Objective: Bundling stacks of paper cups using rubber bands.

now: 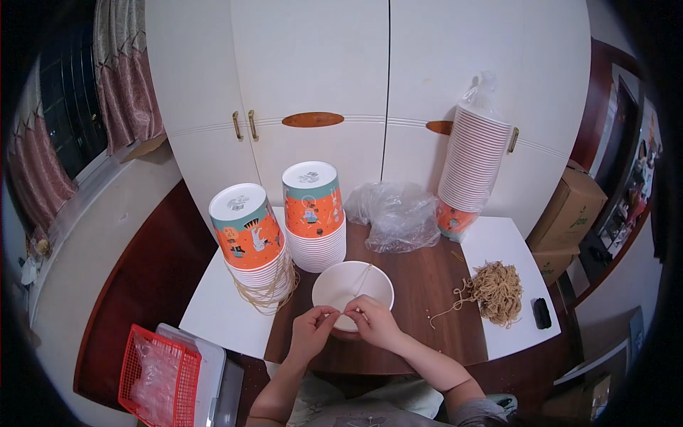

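A white-lined paper bucket (334, 281) stands upright, mouth up, in front of me on the table. A thin tan cord (363, 278) runs from its far rim down across the inside toward my fingers. Over the near rim, my left hand (313, 331) has its thumb and fingertips pinched together. Beside it my right hand (373, 324) pinches too, and the fingertips of both meet at what looks like the cord's end. Exactly how the cord sits between the fingers is too small to tell.
Two upside-down bucket stacks, one looped with cords (265, 288) and one without (313, 213), stand at the left. Behind lies a crumpled clear plastic bag (398, 213). To the right are a tall bagged bucket stack (473, 156), a tan cord bundle (500, 292) and a black object (542, 313).
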Available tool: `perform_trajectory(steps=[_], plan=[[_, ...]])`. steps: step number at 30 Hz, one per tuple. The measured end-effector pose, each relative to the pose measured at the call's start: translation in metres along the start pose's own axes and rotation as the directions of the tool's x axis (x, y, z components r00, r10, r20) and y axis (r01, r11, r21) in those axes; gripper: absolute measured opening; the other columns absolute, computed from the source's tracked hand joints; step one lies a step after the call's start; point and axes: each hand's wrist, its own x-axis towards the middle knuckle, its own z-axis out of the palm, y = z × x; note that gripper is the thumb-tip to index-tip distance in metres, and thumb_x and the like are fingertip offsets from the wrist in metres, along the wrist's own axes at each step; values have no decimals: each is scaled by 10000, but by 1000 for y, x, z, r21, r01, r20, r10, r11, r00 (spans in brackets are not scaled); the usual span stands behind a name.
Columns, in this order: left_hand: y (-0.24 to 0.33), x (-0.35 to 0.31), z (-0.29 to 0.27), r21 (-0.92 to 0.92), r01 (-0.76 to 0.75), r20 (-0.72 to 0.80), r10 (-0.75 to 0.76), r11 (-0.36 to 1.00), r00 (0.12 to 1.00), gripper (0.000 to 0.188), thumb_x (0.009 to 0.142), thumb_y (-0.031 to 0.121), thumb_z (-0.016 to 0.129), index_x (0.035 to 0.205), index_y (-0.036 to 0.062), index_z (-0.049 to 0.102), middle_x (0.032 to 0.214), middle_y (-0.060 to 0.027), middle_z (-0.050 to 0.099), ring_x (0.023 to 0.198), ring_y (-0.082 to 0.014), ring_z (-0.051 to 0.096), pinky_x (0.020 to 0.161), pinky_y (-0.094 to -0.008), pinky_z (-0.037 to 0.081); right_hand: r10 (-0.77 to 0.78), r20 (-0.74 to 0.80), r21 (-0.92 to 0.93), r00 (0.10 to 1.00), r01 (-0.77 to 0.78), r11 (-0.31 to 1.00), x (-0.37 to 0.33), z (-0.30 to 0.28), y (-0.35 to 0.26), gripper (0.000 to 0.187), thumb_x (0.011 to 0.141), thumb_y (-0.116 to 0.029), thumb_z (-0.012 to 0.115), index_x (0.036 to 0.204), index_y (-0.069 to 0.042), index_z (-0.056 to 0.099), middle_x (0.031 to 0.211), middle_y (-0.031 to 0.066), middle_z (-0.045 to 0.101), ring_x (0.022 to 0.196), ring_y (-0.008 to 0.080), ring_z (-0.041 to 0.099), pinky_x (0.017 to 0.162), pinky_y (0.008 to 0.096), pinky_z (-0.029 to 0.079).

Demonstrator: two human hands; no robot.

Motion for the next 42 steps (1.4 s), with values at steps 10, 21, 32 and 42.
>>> perform_trajectory(steps=[10,21,32,42], plan=[[13,4,-8,199,-232,39,229,952,973,119,721,89,637,831,46,623,702,-39,531,597,-95,509,503,-205,408,37,8,38,999,-37,999,2,-4,1,74,745,-30,567,807,-20,526,763,115,543,728,283,553,630,334,441],[10,21,-16,338,-484,246,421,807,873,105,666,77,670,753,55,617,786,-46,528,749,-149,511,531,-220,425,115,-39,286,993,-99,953,20,-2,9,153,778,-8,560,901,-32,473,734,64,547,681,114,553,619,250,440],[-15,24,-35,266,-394,381,280,880,881,108,641,117,689,735,113,636,853,-15,500,846,-177,441,767,-279,365,293,26,754,956,-211,622,62,-22,0,114,803,35,502,840,-36,419,747,35,535,692,87,511,641,216,424],[-21,32,-38,290,-537,473,369,792,800,156,665,144,682,792,105,601,878,-23,491,835,-171,451,736,-276,378,299,116,826,947,-260,501,67,-30,-10,99,803,12,523,851,-43,456,712,42,549,660,108,538,624,210,441]])
